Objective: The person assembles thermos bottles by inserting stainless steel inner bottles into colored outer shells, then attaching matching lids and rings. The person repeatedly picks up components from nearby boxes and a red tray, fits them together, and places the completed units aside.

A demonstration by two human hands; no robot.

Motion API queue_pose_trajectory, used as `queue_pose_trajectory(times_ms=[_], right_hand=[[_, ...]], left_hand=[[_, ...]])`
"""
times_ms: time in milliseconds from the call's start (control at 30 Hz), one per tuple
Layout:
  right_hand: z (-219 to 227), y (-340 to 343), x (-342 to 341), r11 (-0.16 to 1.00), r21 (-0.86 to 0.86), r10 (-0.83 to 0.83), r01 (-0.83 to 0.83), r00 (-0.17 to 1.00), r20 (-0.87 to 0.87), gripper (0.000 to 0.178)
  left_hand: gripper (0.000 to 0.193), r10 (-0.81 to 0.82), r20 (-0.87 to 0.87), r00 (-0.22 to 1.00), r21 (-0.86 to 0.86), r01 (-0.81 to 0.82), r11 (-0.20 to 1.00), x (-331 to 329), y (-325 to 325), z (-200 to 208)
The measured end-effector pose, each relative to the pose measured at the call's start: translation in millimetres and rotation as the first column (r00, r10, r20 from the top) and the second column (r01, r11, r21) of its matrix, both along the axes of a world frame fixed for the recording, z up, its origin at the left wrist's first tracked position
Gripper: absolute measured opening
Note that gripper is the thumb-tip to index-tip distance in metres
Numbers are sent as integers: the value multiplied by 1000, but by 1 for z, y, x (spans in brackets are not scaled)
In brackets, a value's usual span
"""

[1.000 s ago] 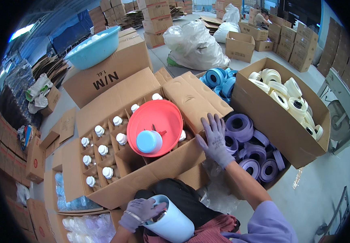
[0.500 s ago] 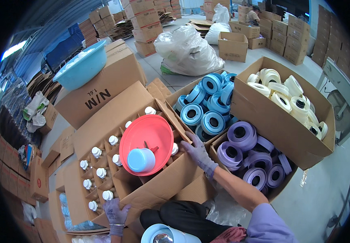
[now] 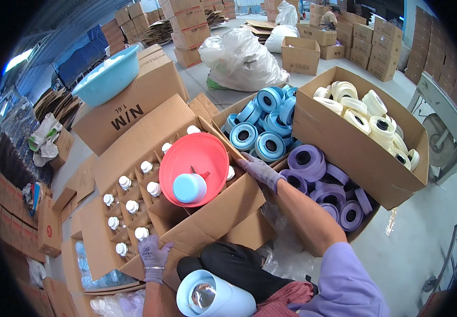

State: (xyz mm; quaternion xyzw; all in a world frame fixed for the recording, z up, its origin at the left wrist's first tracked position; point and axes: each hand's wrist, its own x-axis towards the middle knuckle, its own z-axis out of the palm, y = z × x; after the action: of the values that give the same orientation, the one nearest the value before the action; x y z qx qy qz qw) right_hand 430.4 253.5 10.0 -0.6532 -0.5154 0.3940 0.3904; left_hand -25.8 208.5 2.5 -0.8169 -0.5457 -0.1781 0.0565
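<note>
An opened cardboard box (image 3: 212,214) with dividers stands in front of me, several white-capped bottles (image 3: 131,206) in its cells. My left hand (image 3: 154,254), in a grey-purple glove, grips its near left edge beside a bottle. My right hand (image 3: 262,171), gloved alike, holds the box's right edge, fingers partly hidden behind it. On top of the bottles rests a round red dish (image 3: 210,150) carrying a light-blue cup (image 3: 189,188) and a small red-handled tool (image 3: 203,174). Low in the view, by my legs, a light-blue cylinder (image 3: 233,301) shows a shiny silvery inside.
Right of the box are open cartons of blue ring-shaped parts (image 3: 269,146), purple ones (image 3: 351,215) and cream ones (image 3: 381,127). A blue basin (image 3: 109,79) sits on a carton at the far left. White sacks (image 3: 244,61) and carton stacks stand behind; a person (image 3: 330,18) is in the distance.
The view has tilted slightly, so most things sit higher in it and more of the light-blue cylinder shows. Both hands keep their places on the box.
</note>
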Motion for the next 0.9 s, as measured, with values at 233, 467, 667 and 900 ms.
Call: queue_pose_trajectory(times_ms=[233,467,667,900], right_hand=[[14,26,63,958,-238,-149,162,986,72,73],[-43,64,15,995,-97,80,-22,756,649,45],[-170,87,13,967,242,226,-82,717,-660,48],[-89,60,36,946,284,-192,153,975,113,32]], left_hand=[[41,-20,27,999,-11,20,1000,-5,-18,6],[40,-13,135,991,156,-8,988,18,-31,62],[41,-729,17,684,226,707,670,180,10,125],[36,-551,-521,652,47,666,744,342,71,25]])
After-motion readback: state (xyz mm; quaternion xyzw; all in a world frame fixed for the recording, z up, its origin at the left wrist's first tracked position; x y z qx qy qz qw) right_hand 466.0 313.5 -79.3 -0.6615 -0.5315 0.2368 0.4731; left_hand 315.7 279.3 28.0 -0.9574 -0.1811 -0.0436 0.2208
